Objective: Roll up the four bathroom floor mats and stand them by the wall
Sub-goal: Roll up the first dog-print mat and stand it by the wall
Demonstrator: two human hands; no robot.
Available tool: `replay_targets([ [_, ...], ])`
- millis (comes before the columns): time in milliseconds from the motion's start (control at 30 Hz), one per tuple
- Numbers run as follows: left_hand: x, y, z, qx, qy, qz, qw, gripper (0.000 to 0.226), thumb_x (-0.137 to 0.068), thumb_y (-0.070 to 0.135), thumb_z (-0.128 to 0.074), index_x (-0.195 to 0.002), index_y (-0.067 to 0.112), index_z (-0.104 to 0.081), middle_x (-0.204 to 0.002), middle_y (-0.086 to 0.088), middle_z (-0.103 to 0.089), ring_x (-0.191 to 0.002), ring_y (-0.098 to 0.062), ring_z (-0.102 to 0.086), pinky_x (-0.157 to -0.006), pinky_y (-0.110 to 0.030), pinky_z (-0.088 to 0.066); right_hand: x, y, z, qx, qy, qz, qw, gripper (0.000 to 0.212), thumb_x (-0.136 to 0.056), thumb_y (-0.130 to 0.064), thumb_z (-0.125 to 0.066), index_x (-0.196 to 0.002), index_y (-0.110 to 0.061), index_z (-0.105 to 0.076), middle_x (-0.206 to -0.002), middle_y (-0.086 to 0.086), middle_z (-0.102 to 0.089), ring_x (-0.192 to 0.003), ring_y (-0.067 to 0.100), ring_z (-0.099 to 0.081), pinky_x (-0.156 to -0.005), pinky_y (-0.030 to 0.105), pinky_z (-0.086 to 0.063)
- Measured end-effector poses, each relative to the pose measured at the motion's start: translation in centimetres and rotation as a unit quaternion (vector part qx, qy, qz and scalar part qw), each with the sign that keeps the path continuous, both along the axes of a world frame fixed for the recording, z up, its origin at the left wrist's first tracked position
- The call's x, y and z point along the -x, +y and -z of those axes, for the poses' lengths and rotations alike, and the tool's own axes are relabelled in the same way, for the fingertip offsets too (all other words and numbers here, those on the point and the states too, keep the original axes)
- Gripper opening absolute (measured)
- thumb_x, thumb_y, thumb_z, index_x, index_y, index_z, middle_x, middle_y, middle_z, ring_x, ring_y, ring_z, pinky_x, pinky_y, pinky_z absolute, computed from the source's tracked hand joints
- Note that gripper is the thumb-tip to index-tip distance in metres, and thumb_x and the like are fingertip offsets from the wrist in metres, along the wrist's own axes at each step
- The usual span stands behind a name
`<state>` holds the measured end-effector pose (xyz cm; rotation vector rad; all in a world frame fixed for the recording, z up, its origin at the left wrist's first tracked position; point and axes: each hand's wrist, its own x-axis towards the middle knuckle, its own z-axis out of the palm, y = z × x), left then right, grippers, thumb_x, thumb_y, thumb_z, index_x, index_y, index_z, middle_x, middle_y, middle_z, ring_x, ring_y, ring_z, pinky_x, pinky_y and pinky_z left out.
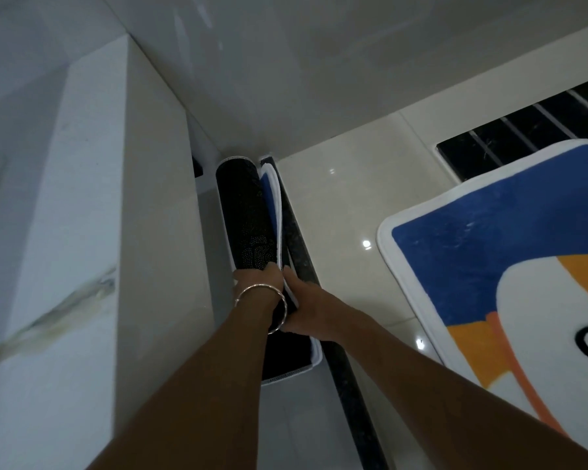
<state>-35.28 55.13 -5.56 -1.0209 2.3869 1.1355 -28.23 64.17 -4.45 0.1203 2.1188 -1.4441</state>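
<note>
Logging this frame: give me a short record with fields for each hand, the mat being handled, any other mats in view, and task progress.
left hand: grips the rolled mat; bangle on wrist
right hand: against the roll's loose white-edged flap; grip unclear
rolled mat: dark backing outward, in the corner between the white ledge and the dark floor strip
flat mat: blue, white and orange, unrolled on the floor
other mats: none in view
progress: one rolled, at least one not yet rolled
</note>
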Motion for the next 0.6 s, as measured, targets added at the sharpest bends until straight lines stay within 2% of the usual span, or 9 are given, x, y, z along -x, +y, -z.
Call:
replay_targets([
  [100, -0.4, 1.4, -3.7, -0.004, -0.009, -0.007, 1.000, 0.066, -0.080, 0.032, -0.050, -0.138, 0.003, -0.035, -0.135, -0.023, -0.046, -0.119, -0.040, -0.050, -0.103, -0.047, -0.039, -0.2, -0.6, -0.3, -0.011, -0.019, -0.011, 1.000, 0.135, -0.052, -0.051, -0.081, -0.149, -0.036, 0.011, -0.146, 0.004, -0.042, -0.131, 0.023, -0.044, -0.105, 0.042, -0.041],
  [167, -0.4, 1.6, -4.1, 0.020, -0.019, 0.005, 1.000, 0.063, -0.088, 0.026, -0.048, -0.143, 0.003, -0.028, -0.142, -0.022, -0.039, -0.126, -0.039, -0.043, -0.107, -0.045, -0.034, -0.5, -1.4, -0.5, -0.039, -0.008, 0.017, 0.999, 0.139, -0.050, -0.055, -0.082, -0.148, -0.033, 0.012, -0.149, 0.008, -0.036, -0.137, 0.028, -0.036, -0.108, 0.045, -0.037],
  [233, -0.6, 1.6, -4.3, 0.025, -0.030, 0.010, 0.999, 0.064, -0.088, 0.023, -0.048, -0.145, 0.004, -0.023, -0.146, -0.021, -0.033, -0.130, -0.038, -0.039, -0.110, -0.045, -0.031, -1.0, -2.0, -1.1, -0.062, -0.008, 0.040, 0.997, 0.134, -0.059, -0.049, -0.083, -0.150, -0.025, 0.013, -0.152, 0.015, -0.026, -0.140, 0.033, -0.028, -0.111, 0.047, -0.031],
  [300, -0.9, 1.8, -4.7, 0.026, -0.037, 0.019, 0.999, 0.064, -0.089, 0.022, -0.048, -0.145, 0.004, -0.023, -0.148, -0.021, -0.031, -0.132, -0.038, -0.037, -0.111, -0.044, -0.030, -1.5, -2.0, -1.6, -0.082, -0.002, 0.052, 0.995, 0.126, -0.068, -0.044, -0.080, -0.151, -0.019, 0.013, -0.152, 0.018, -0.023, -0.139, 0.034, -0.027, -0.111, 0.046, -0.030],
  [367, -1.1, 2.2, -5.2, 0.033, -0.049, 0.036, 0.998, 0.063, -0.090, 0.025, -0.046, -0.145, 0.003, -0.025, -0.147, -0.022, -0.032, -0.132, -0.039, -0.036, -0.112, -0.044, -0.029, -1.5, -1.8, -1.9, -0.088, 0.011, 0.081, 0.993, 0.117, -0.071, -0.043, -0.077, -0.151, -0.015, 0.005, -0.147, 0.019, -0.031, -0.134, 0.037, -0.035, -0.107, 0.046, -0.035],
  [433, -1.1, 2.9, -6.0, 0.072, -0.052, 0.091, 0.992, 0.061, -0.092, 0.027, -0.042, -0.146, 0.004, -0.024, -0.147, -0.023, -0.031, -0.133, -0.040, -0.034, -0.111, -0.045, -0.029, -1.1, -0.9, -2.2, -0.089, 0.038, 0.115, 0.989, 0.106, -0.069, -0.044, -0.077, -0.148, -0.014, -0.012, -0.134, 0.019, -0.047, -0.122, 0.039, -0.048, -0.098, 0.046, -0.043],
  [500, -1.2, 3.8, -7.6, 0.141, -0.013, 0.203, 0.969, 0.057, -0.094, 0.023, -0.040, -0.146, 0.007, -0.022, -0.146, -0.022, -0.029, -0.133, -0.039, -0.033, -0.109, -0.041, -0.028, -0.2, 0.9, -2.6, -0.110, 0.059, 0.125, 0.984, 0.088, -0.068, -0.043, -0.075, -0.138, -0.019, -0.028, -0.120, 0.013, -0.057, -0.110, 0.036, -0.057, -0.090, 0.043, -0.048],
  [533, -1.2, 4.1, -8.6, 0.175, 0.028, 0.277, 0.944, 0.057, -0.094, 0.020, -0.041, -0.146, 0.008, -0.022, -0.145, -0.021, -0.028, -0.132, -0.038, -0.032, -0.108, -0.040, -0.028, 0.3, 2.1, -3.0, -0.127, 0.066, 0.120, 0.982, 0.078, -0.068, -0.041, -0.073, -0.132, -0.022, -0.033, -0.116, 0.010, -0.059, -0.107, 0.034, -0.059, -0.088, 0.041, -0.049],
  [600, -1.0, 4.5, -10.4, 0.236, 0.115, 0.442, 0.858, 0.065, -0.089, 0.017, -0.049, -0.147, 0.010, -0.022, -0.146, -0.018, -0.025, -0.132, -0.035, -0.028, -0.109, -0.039, -0.028, 0.8, 5.3, -4.2, -0.166, 0.094, 0.088, 0.978, 0.065, -0.071, -0.036, -0.069, -0.128, -0.026, -0.040, -0.114, 0.007, -0.062, -0.104, 0.032, -0.061, -0.087, 0.041, -0.050],
])
